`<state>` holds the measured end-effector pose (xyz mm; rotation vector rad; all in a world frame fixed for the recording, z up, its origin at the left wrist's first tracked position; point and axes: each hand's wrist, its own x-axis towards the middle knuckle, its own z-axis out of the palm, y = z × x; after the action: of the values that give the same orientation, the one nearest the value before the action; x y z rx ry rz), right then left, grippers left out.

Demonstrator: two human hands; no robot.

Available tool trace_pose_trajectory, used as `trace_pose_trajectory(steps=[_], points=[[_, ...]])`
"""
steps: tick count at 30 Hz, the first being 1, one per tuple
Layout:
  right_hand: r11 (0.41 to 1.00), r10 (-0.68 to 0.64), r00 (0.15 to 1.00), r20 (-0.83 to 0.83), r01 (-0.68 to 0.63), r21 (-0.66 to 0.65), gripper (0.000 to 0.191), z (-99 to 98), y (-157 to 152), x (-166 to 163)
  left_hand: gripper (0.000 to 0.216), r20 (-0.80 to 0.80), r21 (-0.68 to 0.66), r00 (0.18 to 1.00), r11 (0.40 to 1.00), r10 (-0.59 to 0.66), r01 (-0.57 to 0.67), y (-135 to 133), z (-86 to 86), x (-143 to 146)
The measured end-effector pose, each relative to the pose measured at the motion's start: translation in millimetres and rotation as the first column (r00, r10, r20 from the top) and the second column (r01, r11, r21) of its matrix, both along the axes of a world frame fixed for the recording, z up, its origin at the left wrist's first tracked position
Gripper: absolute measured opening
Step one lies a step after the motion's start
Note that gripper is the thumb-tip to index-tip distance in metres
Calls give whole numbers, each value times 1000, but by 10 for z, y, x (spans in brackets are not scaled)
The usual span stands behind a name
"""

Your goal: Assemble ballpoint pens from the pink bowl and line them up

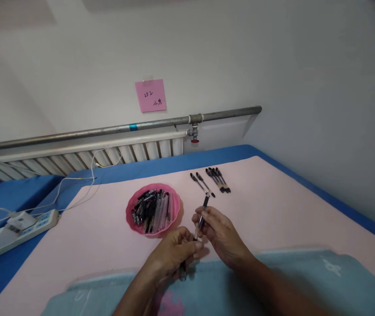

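My right hand is closed in a pinch on a pen, which has a clear barrel and a black grip and tilts with its tip pointing away from me. My left hand is closed at the pen's near end, its thumb and forefinger pressed together there. A dark, shiny pen part sticks out below the left fingers; whether it is a cap I cannot tell. Beyond the hands lie two capped black pens, with a bunch of several more capped pens to their right.
A pink scalloped bowl full of black caps and clear pen barrels stands left of the hands on a pink sheet. A blue-green cloth lies at the near edge. On the left is a power strip with plugs and white cables.
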<state>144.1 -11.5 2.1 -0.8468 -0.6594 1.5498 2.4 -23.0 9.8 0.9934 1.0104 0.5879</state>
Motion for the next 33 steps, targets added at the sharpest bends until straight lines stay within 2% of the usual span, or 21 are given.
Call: trace_pose_trajectory(steps=[4,7,12,14,18,20,24,29,33], points=[[1000,-4,1000,-27,4,-1,20,-12,17,16,30,117,-73,988,992,-99,108,10,39,-35],[999,-41,999,-32,41,14,20,-21,46,33,39,140,-92,980,983,-145,158,30,51,-88],[991,-115,993,26,113,75,17,89,52,62,47,-106,46,993,997,59,-54,51,44,-109],[981,-164,986,39,159,107,15,169,0,102,47,-95,59,984,988,150,-145,57,63,-107],[974,-194,980,47,186,131,10,209,-260,223,41,66,6,948,950,312,-313,61,100,-86],[965,-220,974,61,208,159,12,150,-441,270,39,144,-10,932,942,333,-335,47,97,-59],[946,-281,954,107,257,197,13,42,-748,305,53,198,-40,913,934,356,-355,-35,88,23],[911,-388,920,58,373,176,9,74,-912,331,32,235,-73,918,947,321,-312,-234,198,145],[905,-393,919,-4,388,174,7,101,-959,369,26,284,-55,919,961,275,-270,-397,284,235]])
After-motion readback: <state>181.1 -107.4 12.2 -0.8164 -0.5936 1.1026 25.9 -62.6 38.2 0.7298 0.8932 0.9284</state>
